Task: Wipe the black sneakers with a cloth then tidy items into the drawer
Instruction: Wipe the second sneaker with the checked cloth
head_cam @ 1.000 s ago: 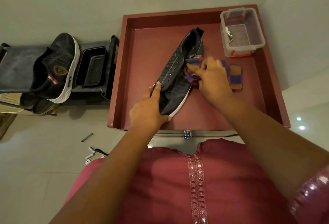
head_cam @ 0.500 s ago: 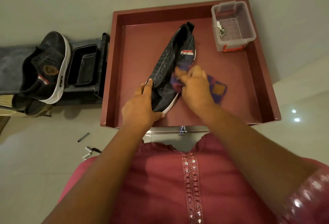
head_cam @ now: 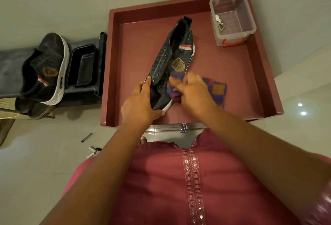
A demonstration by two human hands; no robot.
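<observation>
A black sneaker point(head_cam: 172, 53) with a white sole and a gold badge lies on its side on the red table top point(head_cam: 238, 74), toe towards me. My left hand point(head_cam: 141, 103) grips its toe end, thumb under the sole. My right hand point(head_cam: 192, 93) holds a bunched purple and orange checked cloth point(head_cam: 217, 90) against the sneaker's side near the toe. The second black sneaker point(head_cam: 47, 69) lies on a dark rack at the left. A metal drawer handle point(head_cam: 184, 127) shows below the table's front edge.
A clear plastic box point(head_cam: 232, 19) with small metal pieces stands at the table's back right corner. A black tray point(head_cam: 81, 65) sits on the dark rack point(head_cam: 10, 74) by the wall. Small bits point(head_cam: 87, 137) lie on the floor at the left.
My right hand has slid the cloth along the sneaker's side from the heel area down to the toe end, uncovering the striped tab and gold badge. My left hand kept its grip.
</observation>
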